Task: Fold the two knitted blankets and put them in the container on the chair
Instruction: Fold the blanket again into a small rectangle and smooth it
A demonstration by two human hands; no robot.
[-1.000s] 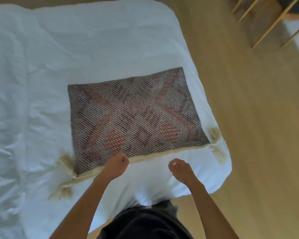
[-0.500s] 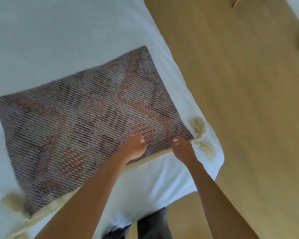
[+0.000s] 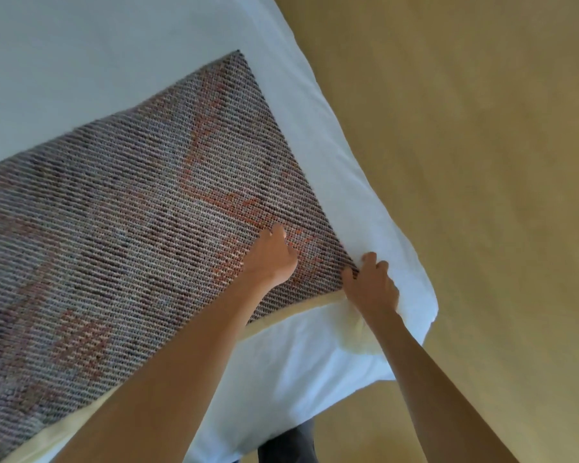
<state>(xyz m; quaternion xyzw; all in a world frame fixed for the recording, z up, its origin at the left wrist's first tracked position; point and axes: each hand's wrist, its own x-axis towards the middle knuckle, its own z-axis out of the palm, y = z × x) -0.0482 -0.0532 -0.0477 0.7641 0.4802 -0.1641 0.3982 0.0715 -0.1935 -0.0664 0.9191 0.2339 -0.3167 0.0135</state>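
The knitted blanket [image 3: 131, 228], stretched along the near edge of the bed [image 3: 365, 182], is corner-pinched by the right hand [image 3: 372, 287]; the grip of the left hand [image 3: 270, 260] cannot be told.

Grey-mauve knitted blanket [image 3: 114, 228] (orange diamond pattern, cream edge), white bed [image 3: 81, 61], tan floor [image 3: 482, 162]

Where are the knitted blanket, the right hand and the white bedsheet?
knitted blanket [image 3: 131, 212]: head view, middle of its patterned top.
right hand [image 3: 371, 285]: head view, back of the hand.
white bedsheet [image 3: 64, 61]: head view, bare part beyond the blanket.
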